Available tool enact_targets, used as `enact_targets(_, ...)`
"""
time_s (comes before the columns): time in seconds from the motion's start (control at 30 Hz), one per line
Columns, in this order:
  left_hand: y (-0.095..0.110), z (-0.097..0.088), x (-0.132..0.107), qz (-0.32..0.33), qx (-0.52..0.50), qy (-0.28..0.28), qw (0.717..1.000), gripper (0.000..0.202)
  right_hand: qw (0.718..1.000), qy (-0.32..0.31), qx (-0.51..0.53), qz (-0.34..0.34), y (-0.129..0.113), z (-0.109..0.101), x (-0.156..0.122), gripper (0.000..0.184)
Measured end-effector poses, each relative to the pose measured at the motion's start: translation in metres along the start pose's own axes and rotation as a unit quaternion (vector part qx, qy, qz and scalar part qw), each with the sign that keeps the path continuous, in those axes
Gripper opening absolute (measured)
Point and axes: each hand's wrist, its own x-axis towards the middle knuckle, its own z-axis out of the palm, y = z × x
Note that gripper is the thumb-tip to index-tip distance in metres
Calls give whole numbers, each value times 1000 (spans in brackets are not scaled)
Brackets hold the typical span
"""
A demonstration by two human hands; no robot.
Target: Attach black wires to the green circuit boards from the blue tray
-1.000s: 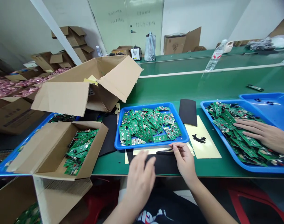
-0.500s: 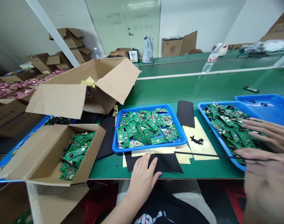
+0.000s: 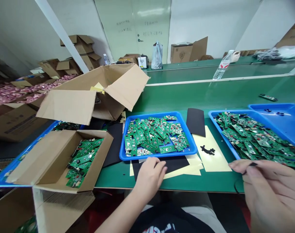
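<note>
My left hand point(image 3: 150, 173) rests on a black sheet point(image 3: 175, 164) at the near side of the middle blue tray point(image 3: 159, 156). Its fingers are curled in at the sheet; the fingertips are partly hidden. At the right, my right hand point(image 3: 270, 184) pinches a thin black strip point(image 3: 253, 164) between thumb and fingers, with a loose length hanging below. Green circuit boards point(image 3: 152, 132) fill the middle tray. Yellow backing paper point(image 3: 218, 160) lies between the hands, with a crumpled black scrap point(image 3: 207, 150) on it.
Another blue tray of circuit boards point(image 3: 251, 132) stands at the right, partly behind my right hand. An open cardboard box point(image 3: 102, 158) with boards stands at the left, a larger box point(image 3: 128, 85) behind it. A second black sheet point(image 3: 195, 121) and a water bottle point(image 3: 221, 66) lie farther back.
My right hand has come back from over the right tray and turned palm up; the strip no longer stretches taut between my hands. My left fingers have curled, and the black sheet has swung slightly.
</note>
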Motion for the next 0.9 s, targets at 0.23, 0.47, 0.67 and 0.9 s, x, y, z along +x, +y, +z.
enact_targets(0.23,-52,-19,52,-7,30,-90,995,24,983,-180,-28,-17,22,21,3,12)
enact_targets(0.47,-60,-30,62,-39,-77,-124,989,21,955,-277,-64,-89,27,47,13,16)
enact_targets(0.67,-58,-34,66,-150,-283,-80,944,11,931,-318,-96,-152,41,78,30,15)
enact_targets(0.9,-37,-20,99,-257,-600,-51,756,44,891,-396,-142,-169,48,116,51,37)
